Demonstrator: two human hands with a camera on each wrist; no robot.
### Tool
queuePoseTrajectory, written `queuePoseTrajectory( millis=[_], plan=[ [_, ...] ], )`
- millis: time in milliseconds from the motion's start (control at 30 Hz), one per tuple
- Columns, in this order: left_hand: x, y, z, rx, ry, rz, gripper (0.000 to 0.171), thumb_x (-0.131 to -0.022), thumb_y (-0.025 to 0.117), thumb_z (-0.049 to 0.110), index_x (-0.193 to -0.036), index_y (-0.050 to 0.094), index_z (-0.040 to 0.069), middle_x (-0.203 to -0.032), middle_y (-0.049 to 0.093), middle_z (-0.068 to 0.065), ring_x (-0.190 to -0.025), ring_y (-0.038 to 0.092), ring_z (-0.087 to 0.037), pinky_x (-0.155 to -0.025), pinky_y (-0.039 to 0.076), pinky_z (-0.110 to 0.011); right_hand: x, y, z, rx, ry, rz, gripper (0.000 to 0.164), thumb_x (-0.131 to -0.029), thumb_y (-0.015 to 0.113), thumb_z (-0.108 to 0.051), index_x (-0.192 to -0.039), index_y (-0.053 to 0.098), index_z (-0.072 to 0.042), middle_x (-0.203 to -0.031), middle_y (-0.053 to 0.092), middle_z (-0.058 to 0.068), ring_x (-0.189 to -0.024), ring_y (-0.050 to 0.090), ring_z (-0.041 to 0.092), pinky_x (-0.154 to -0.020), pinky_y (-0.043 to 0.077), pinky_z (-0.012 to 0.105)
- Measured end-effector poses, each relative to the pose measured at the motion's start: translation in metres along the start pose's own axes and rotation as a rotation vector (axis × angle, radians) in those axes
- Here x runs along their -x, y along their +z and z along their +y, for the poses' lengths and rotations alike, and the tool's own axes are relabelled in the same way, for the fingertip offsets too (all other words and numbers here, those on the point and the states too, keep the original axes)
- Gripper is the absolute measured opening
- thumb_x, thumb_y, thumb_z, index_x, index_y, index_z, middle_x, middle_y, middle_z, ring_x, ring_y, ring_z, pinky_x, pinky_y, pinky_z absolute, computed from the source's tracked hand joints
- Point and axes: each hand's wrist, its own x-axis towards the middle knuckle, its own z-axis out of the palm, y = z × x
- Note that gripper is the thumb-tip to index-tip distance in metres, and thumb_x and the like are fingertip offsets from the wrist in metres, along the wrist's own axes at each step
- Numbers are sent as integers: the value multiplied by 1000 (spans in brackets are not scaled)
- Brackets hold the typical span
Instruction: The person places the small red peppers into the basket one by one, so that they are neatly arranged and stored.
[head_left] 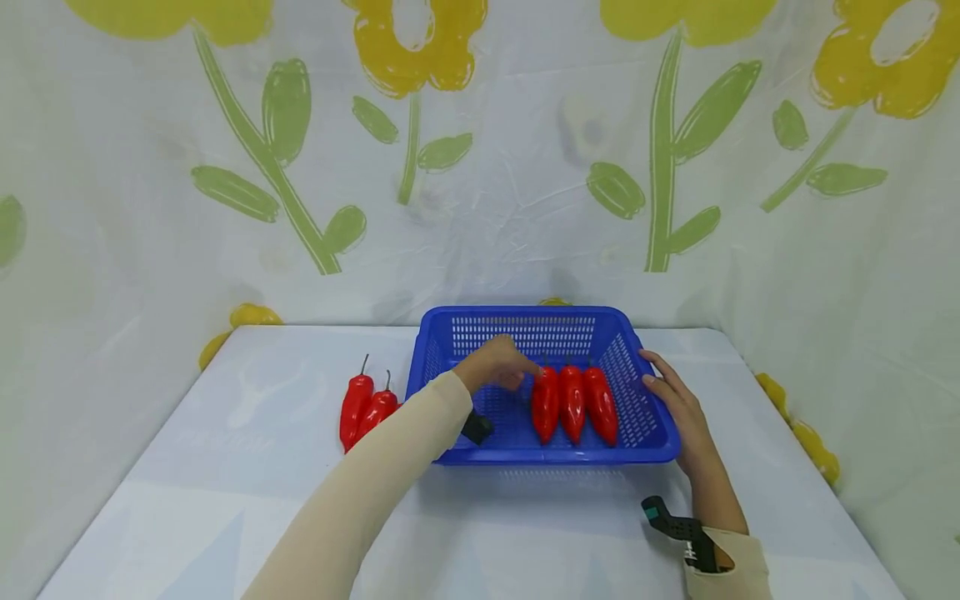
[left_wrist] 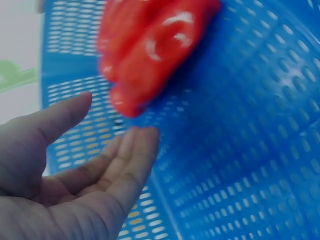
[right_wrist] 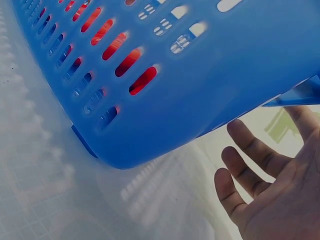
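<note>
Three glossy red chili peppers (head_left: 572, 404) lie side by side in the right half of a blue plastic basket (head_left: 525, 457). My left hand (head_left: 497, 364) reaches into the basket, fingertips at the top of the leftmost of these peppers. Its thumb and fingers (left_wrist: 135, 160) are spread apart with nothing between them, in the left wrist view just below the peppers (left_wrist: 150, 55). At the basket's right rim rests my right hand (head_left: 678, 407), thumb and index fingertip on the edge. Its other fingers (right_wrist: 245, 170) stay loosely extended outside the wall, under the rim.
More red chili peppers (head_left: 357, 408) lie on the white table (head_left: 225, 417) left of the basket, partly hidden by the left sleeve (head_left: 390, 467). A flower-printed curtain (head_left: 495, 233) stands behind the table. A black wrist camera mount (head_left: 678, 527) sits on the right wrist.
</note>
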Motion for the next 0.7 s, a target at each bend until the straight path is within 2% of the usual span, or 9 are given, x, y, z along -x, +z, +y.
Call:
queuePoseTrajectory(
  millis=[133,267,433,533,700],
  plan=[
    [6,-13,2,117,84,-52,48,-89,76,8,-125,54,-14,-116,66,-29,-107,67,-39,-92,55,-44,1,0,0,-1,-6,-6,61,-101,47,-54,-157,28,-40,-161,26,16,-137,39,44,-91,55,43],
    [12,-22,2,202,134,-92,37,-90,74,8,-117,61,-13,-117,66,-29,-105,68,-37,-92,55,-45,1,-1,0,12,-3,-3,61,-101,46,-54,-157,27,-40,-161,26,17,-137,38,44,-92,55,42],
    [20,-31,-7,187,176,-79,34,-91,74,12,-117,65,-9,-111,70,-22,-96,72,-29,-90,56,-41,3,0,2,0,11,-16,62,-101,46,-53,-158,25,-39,-162,22,17,-139,36,45,-90,56,39],
    [27,-37,-14,181,206,-70,30,-92,72,12,-115,67,-7,-111,71,-19,-97,72,-28,-89,57,-39,4,0,1,-5,5,-18,63,-101,45,-54,-158,25,-39,-163,22,17,-138,36,45,-87,58,36],
    [38,-52,-25,249,286,-49,25,-94,69,9,-114,67,-7,-112,69,-20,-98,70,-29,-88,57,-38,6,1,0,-9,-5,-19,62,-101,44,-54,-158,24,-39,-161,24,18,-136,38,44,-84,58,33]
  ],
)
